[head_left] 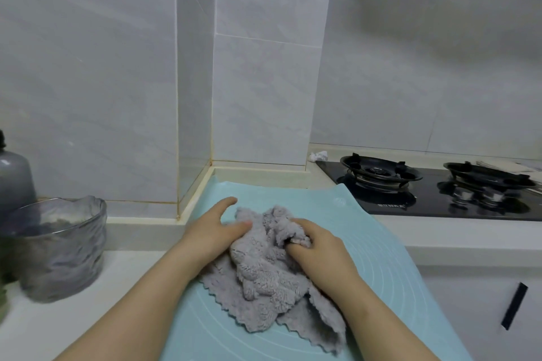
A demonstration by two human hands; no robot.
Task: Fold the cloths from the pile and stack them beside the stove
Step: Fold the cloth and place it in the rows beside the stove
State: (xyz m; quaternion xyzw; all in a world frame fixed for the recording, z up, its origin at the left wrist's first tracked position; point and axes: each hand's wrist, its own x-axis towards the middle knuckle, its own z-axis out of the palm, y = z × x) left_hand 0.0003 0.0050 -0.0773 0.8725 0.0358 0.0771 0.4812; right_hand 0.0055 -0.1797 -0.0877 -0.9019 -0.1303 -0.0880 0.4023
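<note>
A rumpled pile of grey fluffy cloths (264,281) with zigzag edges lies on a light blue mat (366,243) on the counter. My left hand (214,228) rests on the pile's left side, its fingers fairly straight and its thumb pressing on the cloth. My right hand (316,246) grips a bunched fold at the top right of the pile, fingers curled into the fabric. The black glass stove (434,193) with two burners sits to the right, behind the mat.
A ribbed glass bowl (61,246) and a grey bottle (14,179) stand on the white counter at the left. A crumpled white scrap (318,155) lies at the stove's back left corner. Tiled walls and a protruding column close in behind the mat.
</note>
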